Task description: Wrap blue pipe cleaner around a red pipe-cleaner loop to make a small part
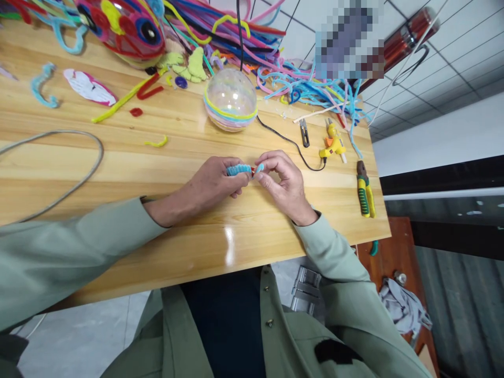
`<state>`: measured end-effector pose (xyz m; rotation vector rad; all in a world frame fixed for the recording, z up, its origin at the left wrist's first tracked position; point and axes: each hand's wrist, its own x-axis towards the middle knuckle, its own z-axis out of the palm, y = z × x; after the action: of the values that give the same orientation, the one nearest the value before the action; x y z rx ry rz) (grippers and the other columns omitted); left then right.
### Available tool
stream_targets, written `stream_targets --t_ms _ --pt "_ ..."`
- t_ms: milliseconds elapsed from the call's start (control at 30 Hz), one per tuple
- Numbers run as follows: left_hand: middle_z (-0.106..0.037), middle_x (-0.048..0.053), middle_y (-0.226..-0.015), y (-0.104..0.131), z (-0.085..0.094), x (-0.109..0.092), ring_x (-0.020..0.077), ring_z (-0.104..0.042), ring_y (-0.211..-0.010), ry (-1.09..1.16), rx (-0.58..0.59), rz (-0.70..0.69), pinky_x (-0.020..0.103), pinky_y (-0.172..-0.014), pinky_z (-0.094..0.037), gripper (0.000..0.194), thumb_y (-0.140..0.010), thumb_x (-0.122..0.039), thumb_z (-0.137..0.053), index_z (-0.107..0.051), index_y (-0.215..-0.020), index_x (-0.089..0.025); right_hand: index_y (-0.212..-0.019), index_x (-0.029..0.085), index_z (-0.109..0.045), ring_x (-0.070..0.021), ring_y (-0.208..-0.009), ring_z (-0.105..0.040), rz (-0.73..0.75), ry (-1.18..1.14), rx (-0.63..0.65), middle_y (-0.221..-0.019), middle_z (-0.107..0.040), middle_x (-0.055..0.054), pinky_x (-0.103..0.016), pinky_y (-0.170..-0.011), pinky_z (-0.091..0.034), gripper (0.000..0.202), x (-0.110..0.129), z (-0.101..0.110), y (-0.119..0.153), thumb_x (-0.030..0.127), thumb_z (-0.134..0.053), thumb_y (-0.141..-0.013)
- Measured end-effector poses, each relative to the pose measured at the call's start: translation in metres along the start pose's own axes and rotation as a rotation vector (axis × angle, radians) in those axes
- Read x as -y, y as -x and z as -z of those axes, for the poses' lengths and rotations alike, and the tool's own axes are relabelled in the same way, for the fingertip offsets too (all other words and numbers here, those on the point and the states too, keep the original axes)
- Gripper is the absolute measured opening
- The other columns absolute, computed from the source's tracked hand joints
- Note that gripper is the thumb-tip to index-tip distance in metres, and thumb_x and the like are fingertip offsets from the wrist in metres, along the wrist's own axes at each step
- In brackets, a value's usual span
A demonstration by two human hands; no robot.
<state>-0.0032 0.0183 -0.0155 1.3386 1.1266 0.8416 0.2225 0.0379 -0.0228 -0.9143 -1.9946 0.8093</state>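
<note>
My left hand [216, 181] is closed around a light-blue pipe cleaner piece [238, 169], wound in tight ridges. Thumb and forefinger of my right hand [284, 181] pinch its light-blue end [259, 168]. A bit of red shows between the two hands; its kind is hard to make out. Both hands are held just above the wooden table [189, 241], near its front edge. Beyond them stands a clear plastic ball [230, 97] with yellow, blue and pink pipe cleaner bands around its lower half.
Right of my hands lie thread snips [304, 133], a yellow glue gun [333, 143] with a black cord, and green-yellow pliers [366, 191]. Colourful pipe cleaners [252, 37] are heaped along the back. A red fish-like figure [126, 31] stands back left. A grey cable [100, 152] loops at left.
</note>
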Motion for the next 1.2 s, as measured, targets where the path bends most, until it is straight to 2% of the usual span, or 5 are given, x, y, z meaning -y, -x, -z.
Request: stream_targets --t_ms 133,300,700,933,1200 --pt "-0.064 0.000 -0.062 0.000 0.000 -0.001 0.0176 -0.056 -0.061 -0.013 0.027 -0.003 0.031 -0.060 -0.038 0.023 -0.084 -0.031 -0.073 -0.065 -0.064 -0.023 -0.101 0.025 -0.078 -0.0213 -0.100 -0.072 -0.207 -0.174 0.031 -0.111 -0.078 -0.006 -0.038 -0.089 -0.064 0.046 0.000 -0.001 -0.003 0.070 -0.090 -0.096" --pt "-0.065 0.001 -0.061 0.000 0.001 -0.004 0.0185 -0.058 -0.061 0.005 0.049 0.030 0.032 -0.061 -0.040 0.026 -0.086 -0.036 -0.076 -0.067 -0.066 -0.023 -0.101 0.025 -0.078 -0.0182 -0.091 -0.072 -0.377 -0.339 0.074 -0.099 -0.077 -0.001 -0.035 -0.088 -0.065 0.057 0.006 0.000 -0.007 0.075 -0.099 -0.082" --pt "-0.067 0.003 -0.063 -0.004 0.005 -0.002 0.0197 -0.061 -0.063 -0.004 0.120 0.052 0.033 -0.063 -0.039 0.019 -0.083 -0.032 -0.074 -0.072 -0.066 -0.023 -0.090 0.023 -0.074 -0.0163 -0.086 -0.070 -0.423 -0.441 0.090 -0.091 -0.071 0.000 -0.033 -0.084 -0.064 0.054 0.006 -0.001 -0.009 0.069 -0.101 -0.081" --pt "-0.061 0.001 -0.060 -0.002 0.006 -0.005 0.0170 -0.054 -0.061 -0.042 0.143 0.046 0.034 -0.062 -0.035 0.028 -0.083 -0.033 -0.075 -0.064 -0.061 -0.022 -0.091 0.023 -0.075 -0.0154 -0.082 -0.070 -0.491 -0.509 0.096 -0.087 -0.073 0.002 -0.032 -0.085 -0.064 0.046 0.006 -0.004 -0.008 0.058 -0.103 -0.081" --pt "-0.063 -0.001 -0.064 -0.001 0.008 -0.014 0.0154 -0.053 -0.062 -0.132 0.197 0.062 0.031 -0.060 -0.037 0.024 -0.086 -0.035 -0.074 -0.067 -0.068 -0.022 -0.088 0.022 -0.073 -0.0125 -0.075 -0.063 -0.514 -0.565 0.069 -0.081 -0.069 0.005 -0.028 -0.078 -0.060 0.040 0.002 -0.007 -0.008 0.046 -0.103 -0.080"
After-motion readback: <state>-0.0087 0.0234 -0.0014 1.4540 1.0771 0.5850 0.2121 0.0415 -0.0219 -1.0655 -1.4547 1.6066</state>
